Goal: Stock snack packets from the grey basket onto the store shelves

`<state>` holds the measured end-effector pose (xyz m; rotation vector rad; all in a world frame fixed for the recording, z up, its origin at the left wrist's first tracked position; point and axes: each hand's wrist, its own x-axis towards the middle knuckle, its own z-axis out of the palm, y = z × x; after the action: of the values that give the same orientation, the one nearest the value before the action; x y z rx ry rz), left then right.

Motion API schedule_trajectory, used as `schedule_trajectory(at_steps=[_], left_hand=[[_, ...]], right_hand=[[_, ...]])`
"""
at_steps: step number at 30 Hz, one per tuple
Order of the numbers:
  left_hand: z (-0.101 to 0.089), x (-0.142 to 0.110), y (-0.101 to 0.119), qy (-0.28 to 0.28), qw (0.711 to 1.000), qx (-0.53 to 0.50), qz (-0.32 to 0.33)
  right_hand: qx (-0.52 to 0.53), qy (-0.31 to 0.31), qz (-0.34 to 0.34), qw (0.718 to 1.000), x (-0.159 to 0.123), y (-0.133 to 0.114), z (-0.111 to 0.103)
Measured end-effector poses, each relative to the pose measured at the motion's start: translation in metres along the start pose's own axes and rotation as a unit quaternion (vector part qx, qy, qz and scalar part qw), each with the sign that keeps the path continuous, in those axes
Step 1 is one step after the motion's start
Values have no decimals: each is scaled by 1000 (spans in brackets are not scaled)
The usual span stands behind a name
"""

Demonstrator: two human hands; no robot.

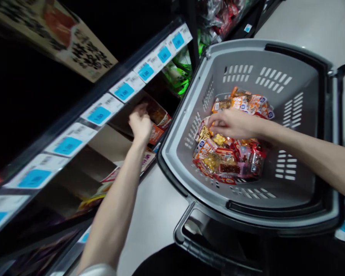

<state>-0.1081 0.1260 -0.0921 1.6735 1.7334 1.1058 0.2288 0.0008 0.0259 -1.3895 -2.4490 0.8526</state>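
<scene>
My left hand (140, 120) reaches under the price rail into the lower shelf, beside an open display box (158, 115) of packaged food. Its fingers bend inward but are blurred and in shadow, so their grip is unclear. Inside the grey shopping basket (296, 80), my right hand (232, 123) has its fingers curled and closed at the edge of a clear-fronted snack packet (204, 133) with yellowish pieces. Around and below that hand lie several small snack packets (218, 159) in red, orange and clear wrapping.
A price rail (123, 90) with blue tags slants across the left. Above it rests a printed carton (83, 50). Green packets (178, 73) fill the shelf past the display box. The basket's handle (195, 245) hangs towards me over the pale floor (152, 214).
</scene>
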Motion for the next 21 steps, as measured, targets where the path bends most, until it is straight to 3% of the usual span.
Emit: schedule_trajectory(at_steps=[3,5,9,11,12,14,17,19,21], left_hand=[[4,-16,24,-24,985,-163,48],[1,-28,47,-13,973,-209,94],[-14,-62,109,77,954,-146,252],[-20,-80,140,89,941,-120,305],[-21,-88,153,69,936,-112,325],[-19,-102,172,-44,928,-77,361],[-10,-114,179,-217,884,58,410],[-5,-119,174,-281,850,146,421],[-5,-122,169,-308,832,192,419]], right_hand=[[-96,-89,18,991,1,4,10],[-112,-136,19,984,1,6,19],[-148,-157,-43,976,1,3,50],[-187,-176,-101,961,-2,-1,70],[-197,-188,-124,954,-4,-3,81],[-211,-196,-149,946,-10,-4,100],[-239,-192,-138,942,-15,-3,114],[-253,-195,-113,941,-14,-1,114],[-253,-207,-70,943,-8,2,108]])
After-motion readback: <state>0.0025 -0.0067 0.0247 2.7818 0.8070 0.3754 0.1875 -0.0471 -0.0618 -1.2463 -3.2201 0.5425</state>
